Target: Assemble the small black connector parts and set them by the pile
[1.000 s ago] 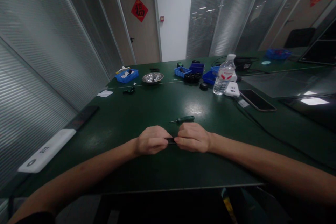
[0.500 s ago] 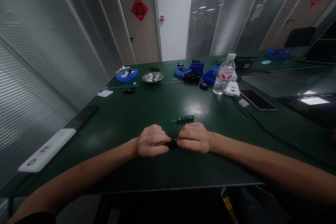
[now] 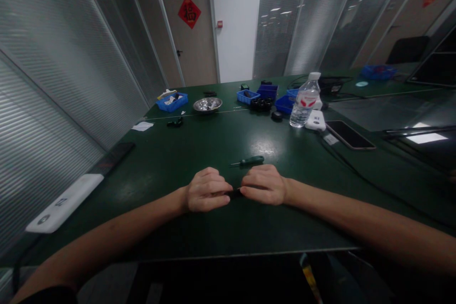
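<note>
Above the near part of the green table (image 3: 171,232), my left hand (image 3: 208,190) and my right hand (image 3: 263,184) face each other, fingers curled. Between them they pinch a small black part (image 3: 235,193), one end in each hand. Most of it is covered by my fingers, so its kind cannot be made out. Just beyond my hands lies a screwdriver (image 3: 252,160) with a green handle, its shaft pointing left; neither hand touches it.
A metal bowl (image 3: 207,105) and a blue basket (image 3: 172,102) stand at the far left. Further right are a water bottle (image 3: 305,102), a phone (image 3: 350,135) and a cable (image 3: 352,168). A white device (image 3: 66,203) lies along the left edge.
The black part has tilted between my hands and shows a thinner side now. Both hands have barely shifted. At the far right, a dark object on the table looks different.
</note>
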The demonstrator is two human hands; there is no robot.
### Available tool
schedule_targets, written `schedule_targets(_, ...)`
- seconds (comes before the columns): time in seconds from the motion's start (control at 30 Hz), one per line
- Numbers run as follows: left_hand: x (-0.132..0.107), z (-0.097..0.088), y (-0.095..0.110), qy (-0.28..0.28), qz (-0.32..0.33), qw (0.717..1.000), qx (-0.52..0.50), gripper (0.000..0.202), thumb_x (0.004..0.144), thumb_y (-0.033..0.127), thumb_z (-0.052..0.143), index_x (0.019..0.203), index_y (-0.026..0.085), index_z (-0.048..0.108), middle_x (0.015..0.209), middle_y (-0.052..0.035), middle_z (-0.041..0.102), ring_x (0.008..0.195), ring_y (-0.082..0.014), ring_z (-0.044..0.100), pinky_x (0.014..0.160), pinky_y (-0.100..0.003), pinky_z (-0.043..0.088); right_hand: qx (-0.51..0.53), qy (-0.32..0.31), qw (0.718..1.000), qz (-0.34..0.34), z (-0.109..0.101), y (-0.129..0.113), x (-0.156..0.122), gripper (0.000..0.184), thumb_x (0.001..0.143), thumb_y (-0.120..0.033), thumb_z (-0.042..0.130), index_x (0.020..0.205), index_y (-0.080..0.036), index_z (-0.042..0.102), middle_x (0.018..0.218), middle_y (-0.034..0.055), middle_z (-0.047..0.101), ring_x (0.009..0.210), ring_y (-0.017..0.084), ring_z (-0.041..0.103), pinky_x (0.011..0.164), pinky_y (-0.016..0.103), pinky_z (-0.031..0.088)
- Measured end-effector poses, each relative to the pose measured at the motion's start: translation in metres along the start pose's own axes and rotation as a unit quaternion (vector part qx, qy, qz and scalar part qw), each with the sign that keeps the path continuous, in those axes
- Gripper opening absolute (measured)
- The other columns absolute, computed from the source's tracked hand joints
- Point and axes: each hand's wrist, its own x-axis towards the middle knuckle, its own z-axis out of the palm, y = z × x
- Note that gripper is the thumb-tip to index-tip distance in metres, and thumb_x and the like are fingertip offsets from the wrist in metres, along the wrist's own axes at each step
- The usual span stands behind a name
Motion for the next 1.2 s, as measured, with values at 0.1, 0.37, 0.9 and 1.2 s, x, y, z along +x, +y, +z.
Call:
schedule_targets(0.1, -0.001, 0.003, -0.001, 0.013, -0.019, 1.000, -0.001, 0.019, 0.094, 0.018, 0.061, 0.110, 0.024, 0.055, 0.098, -0.0050, 0.076, 0.080, -0.0158, 0.072, 0.070, -0.032, 0.057, -0.008, 0.007, 1.000, 0.008, 0.003, 0.000, -0.003, 0.026, 0.091, -0.017, 0.066, 0.115, -0.019, 0.057, 0.092, 0.0050, 0.069, 0.066, 0.013, 0.062, 0.057, 0.026, 0.047)
schedule_targets(0.37, 0.002, 0.010, -0.002, 0.023, -0.070, 0.997, -0.010, 0.032, 0.092, 0.027, 0.068, 0.118, 0.022, 0.050, 0.087, -0.0030, 0.074, 0.073, -0.0153, 0.071, 0.070, -0.032, 0.054, -0.004, 0.024, 0.999, 0.036, 0.006, -0.003, 0.005, 0.022, 0.093, -0.029, 0.067, 0.107, -0.019, 0.055, 0.084, 0.0030, 0.070, 0.062, 0.011, 0.063, 0.054, 0.025, 0.046)
schedule_targets(0.9, 0.000, 0.013, -0.004, -0.016, -0.080, 0.995, -0.062, 0.025, 0.093, 0.034, 0.071, 0.108, 0.017, 0.060, 0.077, -0.0030, 0.072, 0.067, -0.0156, 0.069, 0.065, -0.029, 0.053, -0.006, -0.011, 0.999, 0.051, 0.002, -0.002, 0.006, 0.025, 0.098, -0.040, 0.064, 0.086, -0.019, 0.058, 0.072, -0.0002, 0.067, 0.055, 0.010, 0.057, 0.051, 0.026, 0.039)
schedule_targets(1.2, -0.006, 0.018, -0.004, -0.042, -0.103, 0.993, -0.037, 0.030, 0.088, 0.029, 0.074, 0.112, 0.017, 0.062, 0.082, -0.0032, 0.074, 0.071, -0.0161, 0.070, 0.066, -0.029, 0.054, -0.001, 0.006, 0.999, 0.048, 0.003, 0.000, 0.002, 0.027, 0.090, -0.040, 0.074, 0.093, -0.018, 0.058, 0.077, 0.0006, 0.068, 0.059, 0.011, 0.061, 0.052, 0.025, 0.041)
